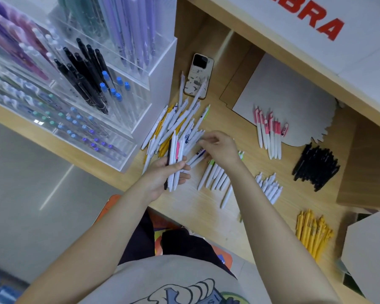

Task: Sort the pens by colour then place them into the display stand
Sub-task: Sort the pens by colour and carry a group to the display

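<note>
An unsorted heap of white pens (178, 126) with yellow, blue, pink and green trim lies on the wooden shelf (202, 207). My left hand (162, 174) grips a small bundle of pens (174, 163), white ones with a pink and a black one among them. My right hand (219, 148) reaches into the heap's right edge, fingers pinched on a white pen with blue trim (195, 157). Sorted groups lie to the right: pink-clipped pens (269, 134), black pens (315, 167), yellow pens (314, 231), green-trimmed pens (217, 176), plain white pens (269, 187). The clear acrylic display stand (86, 84) stands left.
A phone (196, 76) lies behind the heap. A grey cardboard sheet (281, 95) sits under the pink group; another grey card (369, 253) is at the right front. The stand holds black, blue and purple pens. The shelf's front edge runs diagonally below my hands.
</note>
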The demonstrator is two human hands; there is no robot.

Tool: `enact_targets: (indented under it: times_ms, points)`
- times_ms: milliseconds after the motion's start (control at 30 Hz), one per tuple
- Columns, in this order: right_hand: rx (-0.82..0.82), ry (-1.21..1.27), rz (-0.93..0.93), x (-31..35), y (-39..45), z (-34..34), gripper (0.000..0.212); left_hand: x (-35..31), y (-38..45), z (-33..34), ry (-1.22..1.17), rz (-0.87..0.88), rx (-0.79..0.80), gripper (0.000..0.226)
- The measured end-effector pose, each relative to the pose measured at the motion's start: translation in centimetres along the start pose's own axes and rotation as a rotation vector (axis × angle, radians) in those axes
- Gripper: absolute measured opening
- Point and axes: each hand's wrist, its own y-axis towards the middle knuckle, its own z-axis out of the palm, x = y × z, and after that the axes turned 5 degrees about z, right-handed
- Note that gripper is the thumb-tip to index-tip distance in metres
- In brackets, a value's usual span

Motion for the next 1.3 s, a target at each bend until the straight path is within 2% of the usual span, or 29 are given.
enact_targets:
  times_ms: [67, 133, 233, 333, 467, 633, 767, 900, 1100, 1233, 1300]
  points:
    - [-0.023, -0.152, -0.003, 0.1, 1.5, 0.3, 0.049, 0.2, -0.2, -0.4, -0.017, 0.001, -0.026, 0.02]
    - [-0.006, -0.252, -0.003, 0.3, 2.7, 0.7, 0.058, 0.5, -0.2, -0.5, -0.052, -0.002, -0.08, 0.021]
    - [0.006, -0.271, -0.049, 0.2, 3.9, 1.4, 0.049, 0.7, 0.2, -0.5, -0.054, -0.001, -0.114, 0.027]
    - [0.004, -0.19, -0.008, 0.4, 3.9, 1.5, 0.033, 0.9, 0.5, -0.4, -0.053, 0.001, -0.114, 0.029]
    - [-0.015, -0.132, 0.009, 0.1, 3.9, 1.6, 0.025, 1.1, 0.6, -0.2, -0.065, 0.005, -0.125, 0.023]
    - [-0.023, -0.058, 0.026, -0.1, 3.9, 1.5, 0.006, 1.1, 0.7, -0.3, -0.057, 0.001, -0.125, 0.03]
    - [-0.003, -0.04, 0.01, -0.1, 3.8, 1.4, 0.005, 1.3, 0.8, -0.4, -0.07, -0.004, -0.13, 0.029]
    - [0.042, 0.005, 0.017, 0.0, 3.6, 1.0, 0.013, 1.3, 0.8, -0.5, -0.087, -0.009, -0.118, 0.032]
    - [0.161, 0.122, 0.064, -0.2, 3.4, 0.4, 0.018, 1.3, 0.7, -0.5, -0.068, 0.001, -0.114, 0.029]
    - [0.21, 0.104, 0.058, -0.1, 2.9, 0.3, 0.033, 1.1, 0.5, -0.4, -0.034, 0.003, -0.126, 0.023]
    - [0.226, 0.107, 0.042, 0.2, 2.4, 0.1, 0.033, 0.9, 0.2, -0.3, 0.008, 0.001, -0.139, 0.022]
